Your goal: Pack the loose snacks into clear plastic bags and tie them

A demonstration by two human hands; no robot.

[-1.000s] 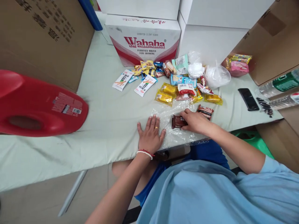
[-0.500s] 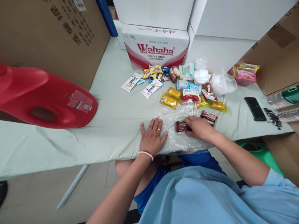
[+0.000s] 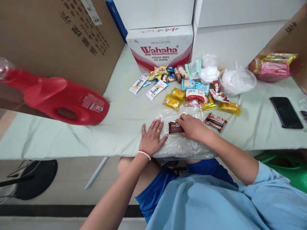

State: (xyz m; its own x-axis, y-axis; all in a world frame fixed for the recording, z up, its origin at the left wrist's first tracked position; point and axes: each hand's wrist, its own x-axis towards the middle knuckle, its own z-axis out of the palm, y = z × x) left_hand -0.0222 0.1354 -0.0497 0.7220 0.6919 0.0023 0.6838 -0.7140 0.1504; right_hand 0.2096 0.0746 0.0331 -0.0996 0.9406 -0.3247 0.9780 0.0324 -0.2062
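Note:
My left hand (image 3: 151, 136) lies flat, fingers outstretched, over the left edge of a clear plastic bag (image 3: 189, 145) spread on the table. My right hand (image 3: 192, 127) has its fingers curled over the right end of a dark brown wrapped snack bar (image 3: 175, 127), which rests on the bag. Just right of that hand sit red-brown snack packets (image 3: 216, 122). Beyond the bag are yellow-wrapped snacks (image 3: 174, 98) and a red-and-white packet (image 3: 195, 94). Two white packets with orange sticks printed on them (image 3: 157, 89) lie farther left.
A big red jug (image 3: 72, 99) stands at the left before a cardboard box (image 3: 79, 38). At the back is a Wahaha carton (image 3: 160, 49). A white plastic bag (image 3: 237, 80), a pink bowl of snacks (image 3: 273, 67) and a black phone (image 3: 286, 112) are on the right.
My right hand and the brown snack bar have shifted left across the plastic bag, nearer my left hand. The left hand stays flat. The camera view has also moved somewhat.

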